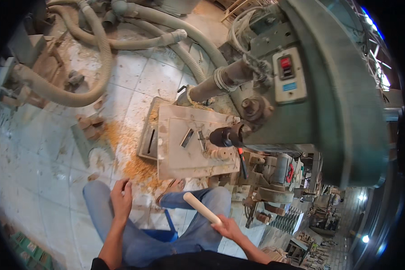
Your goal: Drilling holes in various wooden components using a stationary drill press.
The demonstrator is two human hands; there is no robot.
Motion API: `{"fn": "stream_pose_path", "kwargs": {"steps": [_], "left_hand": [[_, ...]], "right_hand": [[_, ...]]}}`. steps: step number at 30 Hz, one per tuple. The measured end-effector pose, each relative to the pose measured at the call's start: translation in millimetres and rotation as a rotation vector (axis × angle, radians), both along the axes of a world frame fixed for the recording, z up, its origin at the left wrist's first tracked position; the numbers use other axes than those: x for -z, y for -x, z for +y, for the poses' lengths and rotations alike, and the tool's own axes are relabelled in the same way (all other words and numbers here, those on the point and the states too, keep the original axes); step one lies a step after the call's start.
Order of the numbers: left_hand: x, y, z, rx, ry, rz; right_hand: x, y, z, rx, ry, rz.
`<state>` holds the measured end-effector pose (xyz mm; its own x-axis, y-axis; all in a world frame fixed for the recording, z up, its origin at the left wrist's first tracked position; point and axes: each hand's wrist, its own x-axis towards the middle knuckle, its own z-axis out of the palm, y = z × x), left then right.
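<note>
My right hand grips one end of a pale, smooth wooden rod above my right thigh. The rod slants up and to the left, its far end free in the air. Over my left knee, my left hand is raised with its fingers loosely bent, and nothing shows in it. Ahead stands a green drill press with a dark chuck above a pale board on its table. On the board lie small metal pieces and round wooden pieces.
Ribbed hoses curl across the tiled floor at the far left. Yellow shavings lie beside the press base. Wood blocks sit on the floor. A switch box is on the press. Blue seat beneath me; cluttered machinery at right.
</note>
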<state>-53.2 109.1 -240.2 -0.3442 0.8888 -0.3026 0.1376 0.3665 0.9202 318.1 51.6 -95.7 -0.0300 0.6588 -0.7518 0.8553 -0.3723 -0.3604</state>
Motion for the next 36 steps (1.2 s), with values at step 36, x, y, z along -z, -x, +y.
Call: {"fn": "stream_pose_path", "kwargs": {"steps": [36], "left_hand": [[-37, -209, 21, 0.309, -0.460, 0.442]], "right_hand": [[115, 14, -10, 0.906, 0.226, 1.418]]}}
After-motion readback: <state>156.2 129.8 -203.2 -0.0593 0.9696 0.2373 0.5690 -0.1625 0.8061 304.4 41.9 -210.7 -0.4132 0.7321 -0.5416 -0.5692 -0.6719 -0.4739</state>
